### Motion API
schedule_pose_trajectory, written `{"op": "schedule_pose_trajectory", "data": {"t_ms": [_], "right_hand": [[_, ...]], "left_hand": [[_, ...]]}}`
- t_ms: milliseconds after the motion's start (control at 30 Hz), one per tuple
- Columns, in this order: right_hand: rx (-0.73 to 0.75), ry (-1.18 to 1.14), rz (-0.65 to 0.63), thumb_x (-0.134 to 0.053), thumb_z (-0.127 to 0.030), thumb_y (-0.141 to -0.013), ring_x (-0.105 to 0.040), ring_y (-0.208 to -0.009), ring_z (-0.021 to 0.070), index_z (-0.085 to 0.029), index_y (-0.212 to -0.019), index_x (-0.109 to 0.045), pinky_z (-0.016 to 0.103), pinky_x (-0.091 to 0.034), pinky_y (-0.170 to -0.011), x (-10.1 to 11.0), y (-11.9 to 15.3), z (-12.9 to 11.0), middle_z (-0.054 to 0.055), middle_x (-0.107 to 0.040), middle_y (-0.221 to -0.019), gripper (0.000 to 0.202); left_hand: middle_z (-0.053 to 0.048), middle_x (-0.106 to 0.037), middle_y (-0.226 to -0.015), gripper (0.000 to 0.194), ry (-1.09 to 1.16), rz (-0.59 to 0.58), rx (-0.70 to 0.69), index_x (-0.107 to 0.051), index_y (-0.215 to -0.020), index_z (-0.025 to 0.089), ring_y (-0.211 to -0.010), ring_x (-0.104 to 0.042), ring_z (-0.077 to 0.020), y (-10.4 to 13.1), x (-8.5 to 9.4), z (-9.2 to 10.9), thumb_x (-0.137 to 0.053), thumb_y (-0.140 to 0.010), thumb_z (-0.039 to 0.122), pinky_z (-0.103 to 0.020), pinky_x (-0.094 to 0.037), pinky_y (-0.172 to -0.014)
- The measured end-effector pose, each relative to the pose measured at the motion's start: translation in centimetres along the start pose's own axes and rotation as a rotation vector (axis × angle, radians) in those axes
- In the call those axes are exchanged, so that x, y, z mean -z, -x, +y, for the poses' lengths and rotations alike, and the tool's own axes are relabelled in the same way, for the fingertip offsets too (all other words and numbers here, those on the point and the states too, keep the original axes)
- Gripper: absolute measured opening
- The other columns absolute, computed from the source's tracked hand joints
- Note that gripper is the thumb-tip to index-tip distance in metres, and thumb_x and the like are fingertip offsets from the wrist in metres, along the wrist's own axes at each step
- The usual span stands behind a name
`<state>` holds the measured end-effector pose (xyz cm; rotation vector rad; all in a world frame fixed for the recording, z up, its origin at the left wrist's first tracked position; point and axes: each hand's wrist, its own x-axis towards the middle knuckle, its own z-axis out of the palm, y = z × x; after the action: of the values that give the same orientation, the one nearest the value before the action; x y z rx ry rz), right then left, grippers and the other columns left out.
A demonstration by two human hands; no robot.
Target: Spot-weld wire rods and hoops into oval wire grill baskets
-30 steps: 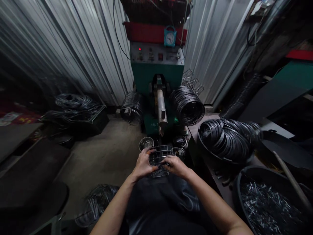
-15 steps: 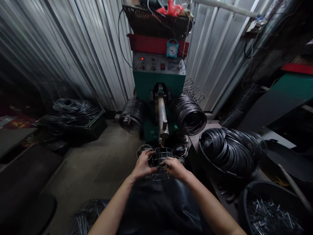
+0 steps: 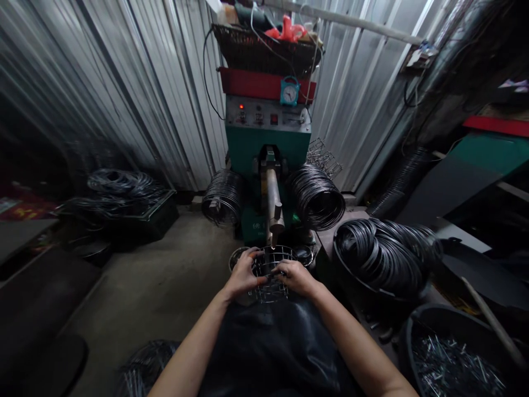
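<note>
A round wire basket (image 3: 276, 255) is between my hands, under the metal arm (image 3: 273, 201) of a green machine (image 3: 243, 140). My left hand (image 3: 244, 272) grips the basket's left side, thumb and fingers curved round it, with orange coverings on some fingertips. On the right side, my right hand (image 3: 295, 275) is closed at the basket's wires; whether it also holds a small piece is too small to tell. The basket's upper rim lies close to the arm's lower tip.
Wire ring bundles hang left (image 3: 223, 198) and right (image 3: 318, 196) of the machine. A tub of wire rings (image 3: 380, 256) and a bucket of short metal pieces (image 3: 454, 358) stand at the right. A tray of wire (image 3: 124, 193) is at the left.
The view has shifted slightly. The basket's rim now shows nearer the machine arm's tip, and my hands keep their hold on its sides.
</note>
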<state>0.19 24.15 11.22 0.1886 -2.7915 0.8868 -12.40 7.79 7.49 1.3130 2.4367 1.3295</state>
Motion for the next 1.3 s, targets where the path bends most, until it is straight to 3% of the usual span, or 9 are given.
{"op": "schedule_pose_trajectory", "data": {"t_ms": [167,367,567,700,800,1033,1200,1300], "right_hand": [[-0.022,-0.011,0.033,-0.063,-0.009,-0.078,-0.067,-0.083,0.0174,-0.016,-0.089,-0.07,0.027,-0.05,-0.076,0.5,-1.5,0.7,0.006,-0.07,-0.088,0.015],[-0.029,-0.043,0.113,-0.062,-0.009,-0.08,-0.066,-0.083,0.016,-0.017,-0.089,-0.07,0.026,-0.05,-0.075,-0.3,-1.2,1.4,0.006,-0.07,-0.089,0.015],[-0.076,0.007,0.136,-0.059,-0.011,-0.081,-0.066,-0.087,0.0178,-0.019,-0.092,-0.069,0.028,-0.051,-0.078,-0.7,-2.2,2.3,0.006,-0.069,-0.093,0.017],[-0.108,-0.081,0.353,-0.061,-0.017,-0.081,-0.062,-0.098,0.019,-0.022,-0.106,-0.065,0.032,-0.049,-0.087,-1.5,-1.0,3.0,0.008,-0.065,-0.108,0.026],[-0.2,-0.142,0.498,-0.059,-0.019,-0.082,-0.063,-0.091,0.0192,-0.021,-0.094,-0.067,0.033,-0.05,-0.084,-1.8,-0.2,3.7,0.007,-0.066,-0.096,0.015],[-0.215,-0.179,0.521,-0.057,-0.018,-0.08,-0.061,-0.079,0.0176,-0.02,-0.079,-0.066,0.03,-0.049,-0.075,-1.2,-2.9,4.5,0.005,-0.064,-0.085,0.01],[-0.265,-0.218,0.531,-0.058,-0.023,-0.079,-0.061,-0.079,0.0183,-0.02,-0.079,-0.065,0.031,-0.049,-0.075,-1.2,-3.9,4.4,0.006,-0.065,-0.085,0.008],[-0.442,-0.368,0.624,-0.06,-0.037,-0.077,-0.061,-0.074,0.0185,-0.018,-0.092,-0.063,0.031,-0.051,-0.069,-1.4,-2.2,4.9,0.005,-0.065,-0.081,0.024]], "left_hand": [[-0.012,-0.054,-0.125,0.064,-0.01,-0.029,0.051,-0.061,-0.11,0.018,-0.119,-0.052,-0.0307,-2.1,0.4,0.2,-0.08,-0.049,0.024,-0.045,-0.042,-0.102],[-0.011,-0.053,-0.127,0.064,-0.049,-0.003,0.053,-0.061,-0.112,0.021,-0.118,-0.052,-0.031,-2.0,0.3,1.1,-0.081,-0.051,0.028,-0.046,-0.043,-0.101],[-0.014,-0.053,-0.127,0.063,-0.1,0.022,0.149,-0.061,-0.112,0.016,-0.12,-0.05,-0.0326,-3.2,0.2,1.0,-0.078,-0.052,0.027,-0.046,-0.042,-0.102],[-0.012,-0.053,-0.127,0.065,-0.087,0.045,0.133,-0.06,-0.114,0.018,-0.121,-0.049,-0.032,-3.3,-0.1,0.4,-0.079,-0.053,0.031,-0.046,-0.042,-0.101],[-0.011,-0.053,-0.128,0.067,-0.087,0.091,0.105,-0.06,-0.114,0.02,-0.121,-0.049,-0.0314,-3.4,-0.3,0.0,-0.079,-0.051,0.03,-0.045,-0.042,-0.102],[-0.012,-0.052,-0.127,0.066,-0.078,0.117,0.19,-0.06,-0.114,0.017,-0.121,-0.049,-0.0305,-5.2,0.1,-0.8,-0.078,-0.052,0.029,-0.042,-0.042,-0.101],[-0.012,-0.054,-0.126,0.064,-0.055,0.092,0.194,-0.061,-0.111,0.017,-0.12,-0.05,-0.0305,-5.9,0.3,-0.8,-0.081,-0.051,0.031,-0.042,-0.042,-0.101],[-0.011,-0.054,-0.126,0.064,-0.062,0.07,0.158,-0.061,-0.11,0.018,-0.12,-0.05,-0.0307,-6.2,0.6,-0.8,-0.082,-0.051,0.03,-0.042,-0.042,-0.101]]}}
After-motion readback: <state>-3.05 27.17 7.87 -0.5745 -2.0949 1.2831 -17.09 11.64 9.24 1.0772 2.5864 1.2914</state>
